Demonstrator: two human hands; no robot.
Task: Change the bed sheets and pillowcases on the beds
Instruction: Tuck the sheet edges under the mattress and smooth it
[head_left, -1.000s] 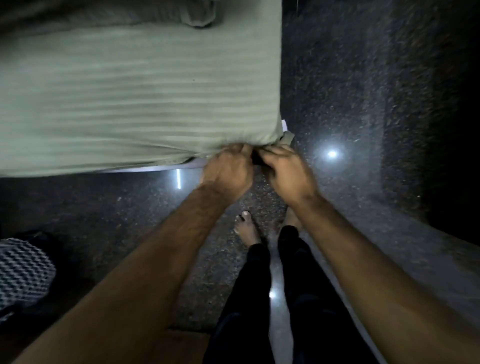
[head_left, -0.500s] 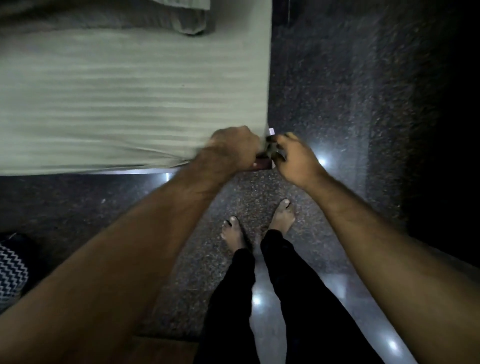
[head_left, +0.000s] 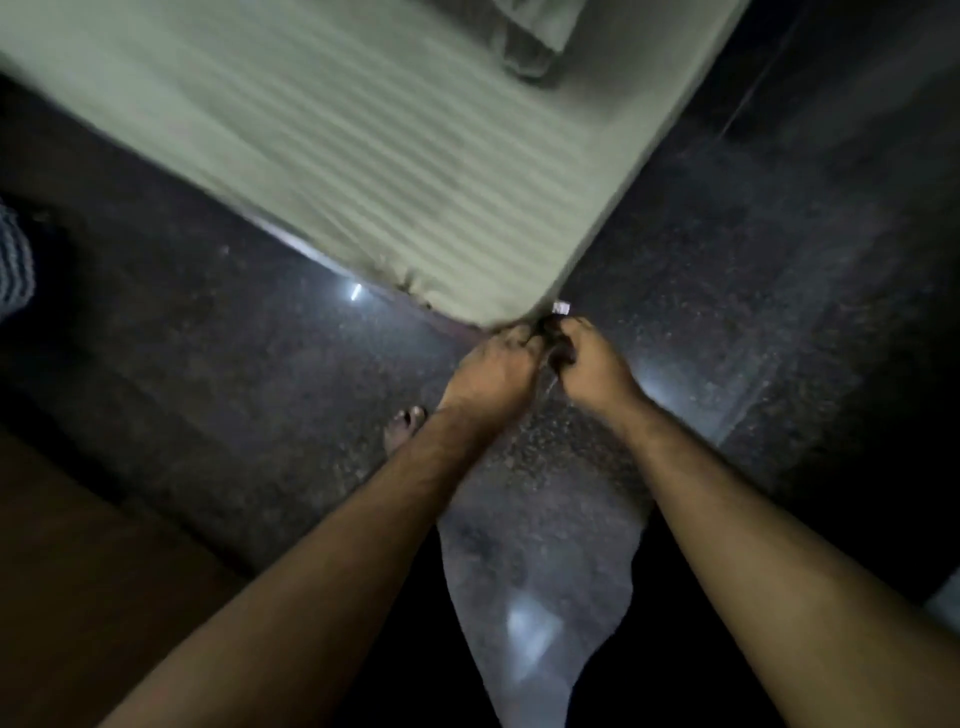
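Step in hand: the corner of the pale green striped bed sheet (head_left: 374, 135) is being secured at the mattress corner, judged from the grip.
Left hand (head_left: 491, 371): its fingers are curled on the sheet corner.
Right hand (head_left: 589, 364): a small dark object (head_left: 558, 345), too blurred to identify, is pinched.
Sheet position: spread over the bed, above the dark speckled floor (head_left: 260, 364).
Next move: the corner probably needs pulling taut and tucking under.

The scene is dimly lit; glare spots are reflected on the polished floor (head_left: 519, 519), and the striped sheet (head_left: 389, 130) is motion-blurred.
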